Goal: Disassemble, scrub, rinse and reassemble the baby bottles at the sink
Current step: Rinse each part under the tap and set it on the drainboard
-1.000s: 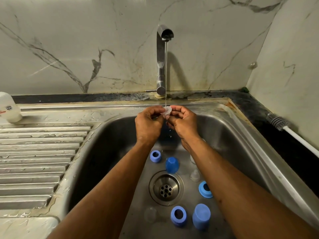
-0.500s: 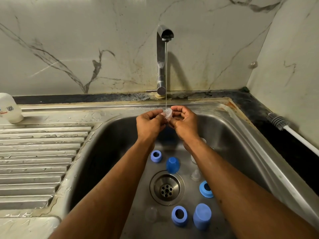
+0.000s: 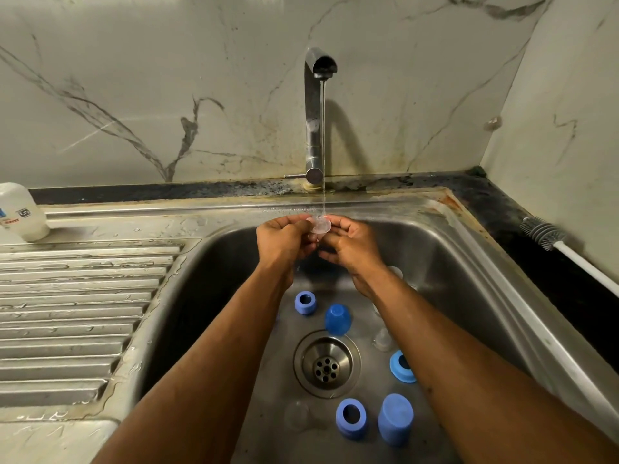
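A clear silicone teat (image 3: 320, 225) sits under the thin water stream from the tap (image 3: 315, 115). My left hand (image 3: 284, 241) and my right hand (image 3: 351, 246) pinch it together above the steel sink (image 3: 469, 262). On the sink floor lie three blue collar rings (image 3: 305, 303) (image 3: 351, 418) (image 3: 402, 366), two blue caps (image 3: 337, 319) (image 3: 395, 418) and clear teats (image 3: 296, 415) (image 3: 383, 339). My right forearm hides other clear parts behind it.
The drain (image 3: 326, 363) is in the middle of the sink floor. A ribbed draining board (image 3: 73, 316) lies to the left, with a white bottle (image 3: 20, 212) at its back. A bottle brush (image 3: 549, 237) rests on the dark counter to the right.
Both hands have turned the teat slightly under the stream, so its round base now faces me. The parts on the sink floor have not moved.
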